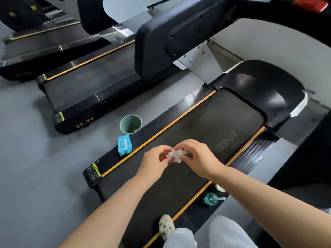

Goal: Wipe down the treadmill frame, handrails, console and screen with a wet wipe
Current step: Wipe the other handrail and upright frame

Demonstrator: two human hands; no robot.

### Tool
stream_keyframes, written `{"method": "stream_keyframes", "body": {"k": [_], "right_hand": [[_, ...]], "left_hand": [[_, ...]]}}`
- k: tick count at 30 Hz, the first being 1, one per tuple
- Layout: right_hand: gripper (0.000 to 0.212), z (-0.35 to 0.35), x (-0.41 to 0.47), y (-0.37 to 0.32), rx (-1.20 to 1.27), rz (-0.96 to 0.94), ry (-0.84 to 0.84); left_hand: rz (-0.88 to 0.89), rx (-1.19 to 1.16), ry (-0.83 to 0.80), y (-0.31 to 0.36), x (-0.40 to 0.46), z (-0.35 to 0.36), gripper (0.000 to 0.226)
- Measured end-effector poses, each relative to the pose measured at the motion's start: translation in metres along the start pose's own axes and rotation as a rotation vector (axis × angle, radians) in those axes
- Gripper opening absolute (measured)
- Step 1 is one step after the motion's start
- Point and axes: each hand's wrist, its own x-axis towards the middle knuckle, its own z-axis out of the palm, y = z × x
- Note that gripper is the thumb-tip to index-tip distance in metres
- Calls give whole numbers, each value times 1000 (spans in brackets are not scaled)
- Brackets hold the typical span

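We have both hands out over the treadmill belt (188, 140), close together near the middle of its width. Our left hand (155, 158) and our right hand (197, 154) each pinch a side of a crumpled white wet wipe (174, 154), fingers curled round it, so the wipe hangs between them above the belt and touches nothing else. The word FITNESS is printed on the belt just beyond our right hand. On the black side rail (161, 126) along the belt's left edge lies a blue pack of wipes (124, 145), with its flap facing up. Just past it a green cup (130, 124) stands where the rail's outer edge meets the grey floor (44, 158), something small and pale lying in its bottom. On the right rail, near the rear end, sits a small teal pump bottle (211, 199), and a pale rounded thing just beyond it is half hidden by our right forearm. Our speckled light shoe (166, 227) rests on the belt by its right orange stripe, with pale trouser legs below. Ahead, the black upright and console housing (161, 45) rise at the front left corner. A second treadmill (80, 97) marked TT-X6 stands alongside on the left.
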Motion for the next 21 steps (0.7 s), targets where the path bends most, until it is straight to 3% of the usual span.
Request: {"method": "stream_keyframes", "body": {"k": [10,21], "right_hand": [[14,41,149,-22,-31,-32,-80],[11,84,394,8,12,-42,-176]], "left_hand": [[-162,-108,175,-56,72,-86,24],[-280,-257,315,-113,268,-182,11]]}}
